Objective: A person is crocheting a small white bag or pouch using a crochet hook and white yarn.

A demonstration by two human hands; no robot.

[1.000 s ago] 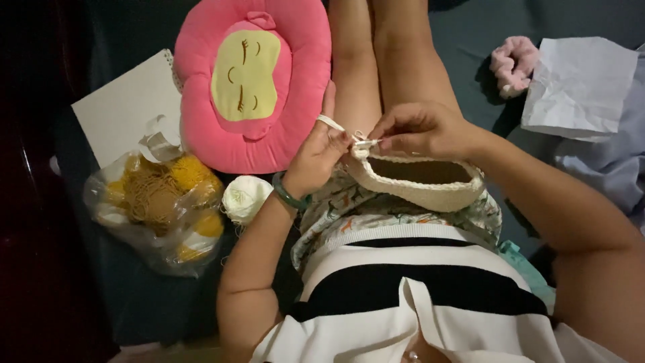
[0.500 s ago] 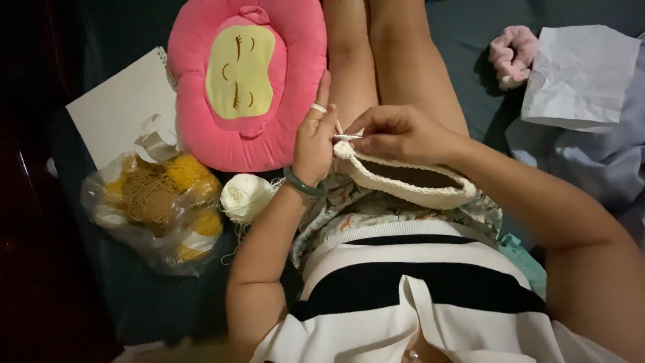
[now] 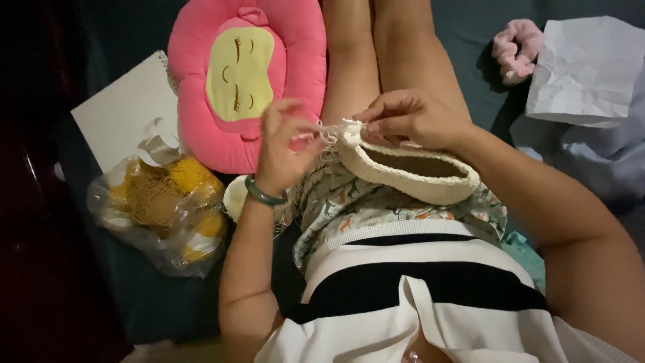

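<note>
**A:** What's in hand?

**B:** From my feed, a cream crocheted pouch (image 3: 410, 168) lies across the lap, on the patterned shorts (image 3: 376, 205); its long axis runs from upper left to lower right in the picture, open mouth facing up toward the camera, and the working end points at the pink cushion (image 3: 245, 77).

**A:** And the grip?

**B:** The right hand (image 3: 413, 117) pinches the pouch's rim at that left end, fingers closed narrow on the edge; I judge that it steadies the rim so the stitch stays put. The left hand (image 3: 285, 144) is blurred; its fingers are curled near a frayed bit of cream yarn (image 3: 327, 134) just off the rim, but I cannot tell whether they truly grasp it. A green bracelet (image 3: 264, 195) sits on that wrist.

**A:** Around it?

**B:** A ball of pale yarn (image 3: 235, 198) lies just beside the left forearm, probably close so the strand feeds freely; a clear bag of yellow yarn (image 3: 161, 208) lies further left, with a white notebook (image 3: 121, 114) behind it; a pink scrunchie (image 3: 514, 50) and a crumpled white paper bag (image 3: 591, 70) lie well apart on the right.
</note>
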